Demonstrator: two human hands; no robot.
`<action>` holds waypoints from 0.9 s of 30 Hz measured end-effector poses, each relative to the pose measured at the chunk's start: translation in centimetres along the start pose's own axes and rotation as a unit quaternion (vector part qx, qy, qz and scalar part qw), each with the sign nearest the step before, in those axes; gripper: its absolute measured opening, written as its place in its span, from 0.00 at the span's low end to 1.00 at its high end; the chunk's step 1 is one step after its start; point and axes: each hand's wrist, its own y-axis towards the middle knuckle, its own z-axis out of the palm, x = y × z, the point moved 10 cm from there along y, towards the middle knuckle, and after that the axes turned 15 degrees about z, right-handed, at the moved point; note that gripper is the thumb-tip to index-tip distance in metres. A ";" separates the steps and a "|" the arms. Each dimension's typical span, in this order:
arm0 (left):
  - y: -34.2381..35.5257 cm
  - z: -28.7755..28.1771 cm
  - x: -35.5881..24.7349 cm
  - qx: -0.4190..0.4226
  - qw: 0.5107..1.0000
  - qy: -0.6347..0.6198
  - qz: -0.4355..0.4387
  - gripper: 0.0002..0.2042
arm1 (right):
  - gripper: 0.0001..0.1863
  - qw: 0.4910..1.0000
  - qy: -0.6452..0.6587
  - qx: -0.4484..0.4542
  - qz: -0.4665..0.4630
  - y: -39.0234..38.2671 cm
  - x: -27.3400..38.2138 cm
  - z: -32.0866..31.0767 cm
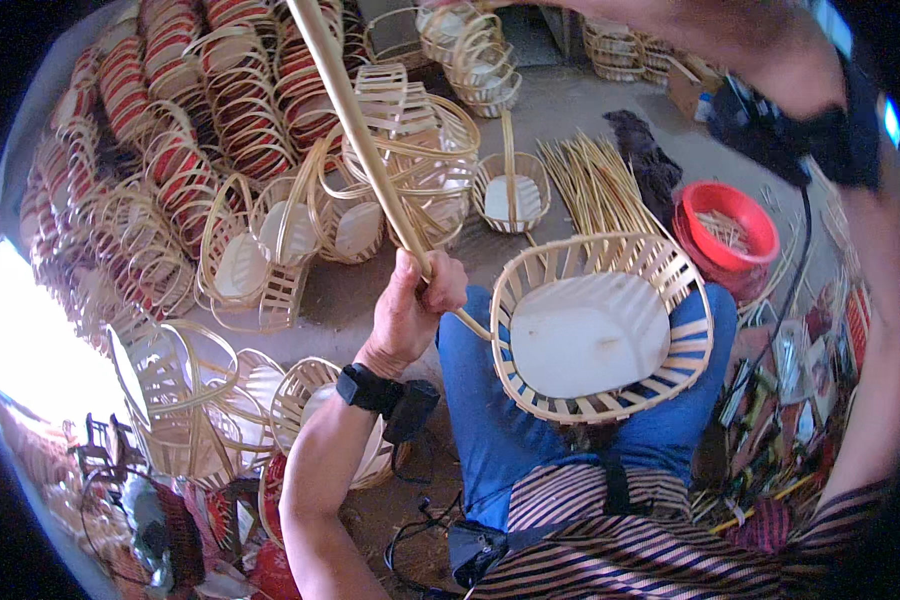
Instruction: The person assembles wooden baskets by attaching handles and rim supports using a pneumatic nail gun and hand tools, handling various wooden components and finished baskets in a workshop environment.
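**Braced cane, unfixed basket: weak spots at the rim**

Left hand closed round a long pale cane rod, thumb uppermost, fingers wrapped tight on its lower stretch. Rod slants from the upper edge down to the left side of the open basket, where its thin end seems to meet the slats; whether it is threaded in or only lying against them, cannot tell. Basket sits tilted on the blue-jeaned thighs, no hand on it.

Right hand high, close to the lens, blurred; its fingers run off the upper edge, so cannot tell whether they grip the rod.

Risks, as judged: a hard pull or bend up top could lever the thin end out of the basket's side, or split a slat. With only the legs bearing it, the basket could twist or slide. Should the left grip loosen while the rod is sprung, it might whip back toward the person, or swing into the small handled basket ahead.
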 end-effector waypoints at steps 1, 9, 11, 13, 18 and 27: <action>-0.1 0.2 -0.2 0.005 1.000 0.007 -0.009 0.25 | 0.21 1.000 0.000 0.024 0.005 0.3 0.1 1.1; -0.7 -1.2 -0.6 -0.003 0.998 0.044 -0.037 0.24 | 0.24 0.993 0.034 0.110 0.035 -2.3 0.8 1.2; -0.9 -1.9 -0.6 -0.010 0.998 0.056 -0.040 0.24 | 0.26 0.991 0.040 0.117 0.048 -4.4 0.7 -0.4; -1.2 -2.5 -0.7 -0.009 0.997 0.061 -0.047 0.24 | 0.28 0.988 0.038 0.128 0.073 -6.7 0.6 -2.0; -0.4 -2.7 -0.7 -0.002 0.981 0.184 -0.060 0.24 | 0.21 0.927 -0.149 0.283 0.194 -12.1 -0.4 -2.9; -0.3 -3.9 -0.4 0.003 0.969 0.242 -0.057 0.22 | 0.21 0.918 -0.113 0.251 0.285 -17.8 -0.6 -4.4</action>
